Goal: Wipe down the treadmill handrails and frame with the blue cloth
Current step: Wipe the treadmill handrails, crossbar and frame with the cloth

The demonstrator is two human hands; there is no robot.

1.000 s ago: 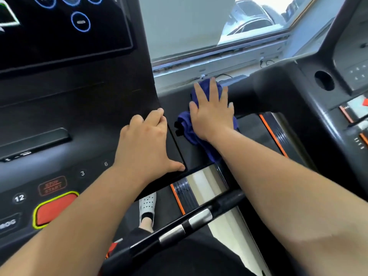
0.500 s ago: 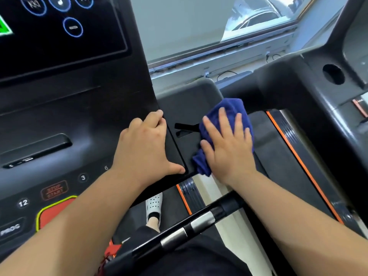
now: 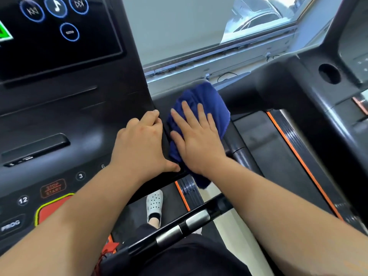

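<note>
Blue cloth (image 3: 211,100): bunched on the black frame panel (image 3: 159,100), just off the right edge of the console (image 3: 59,116). It is pinned under the right hand (image 3: 196,140).
- Right hand: flat on the cloth, fingers straight and spread, pointing away and slightly left. Cloth shows beyond the fingertips and on both sides, and a tail hangs off the panel's near edge below the wrist.
- Left hand (image 3: 139,144): on the console's near right corner, fingers hooked over the right edge, thumb along the near edge. Not touching the cloth, which lies just to its right.
- The two hands sit side by side, nearly touching, thumb tips close.

Around:
- Front handrail (image 3: 179,226), with silver sensor pads, crosses under both forearms.
- White perforated shoe (image 3: 154,204) on the belt below.
- Red stop button (image 3: 53,208) at the console's near left.
- Touchscreen (image 3: 59,26) at the far left.
- Neighbouring treadmill (image 3: 298,96) close on the right, its thick arm just beyond the cloth's far right end.

Orientation: the cloth's long axis runs near to far, leaning a bit right at the far end. Tail toward the person, bulk at the far end.
</note>
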